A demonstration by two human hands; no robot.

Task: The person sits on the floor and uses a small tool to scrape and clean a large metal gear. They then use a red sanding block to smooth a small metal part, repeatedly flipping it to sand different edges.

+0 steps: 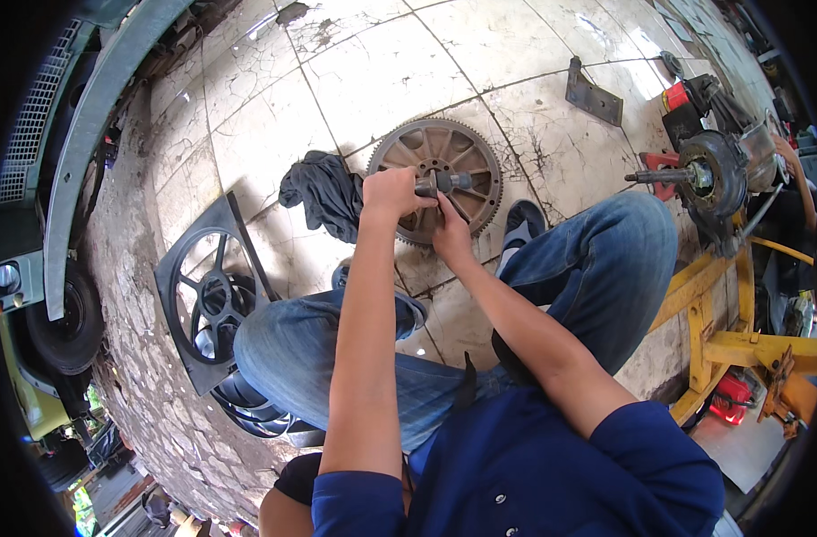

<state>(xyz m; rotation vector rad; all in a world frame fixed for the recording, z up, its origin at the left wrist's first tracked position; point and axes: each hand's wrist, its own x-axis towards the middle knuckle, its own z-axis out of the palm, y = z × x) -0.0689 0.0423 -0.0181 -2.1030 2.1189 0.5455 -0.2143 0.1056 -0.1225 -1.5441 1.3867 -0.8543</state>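
Cracked tile floor (382, 72) under rusty, spoked, toothed gear wheel (476, 161).

Cracked tiled floor (382, 80): gear wheel (462, 148), rag (323, 192).

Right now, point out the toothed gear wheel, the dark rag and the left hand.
Round toothed metal gear wheel (474, 149): head view, upper-right spokes.
Crumpled dark cloth rag (322, 191): head view, middle folds.
Left hand (392, 192): head view, back of hand.

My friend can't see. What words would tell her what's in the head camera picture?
Seen from above, a seated person's left hand grips a short metal shaft over a rusty toothed gear wheel on a cracked tile floor, the right hand beside it. A dark rag lies nearby.
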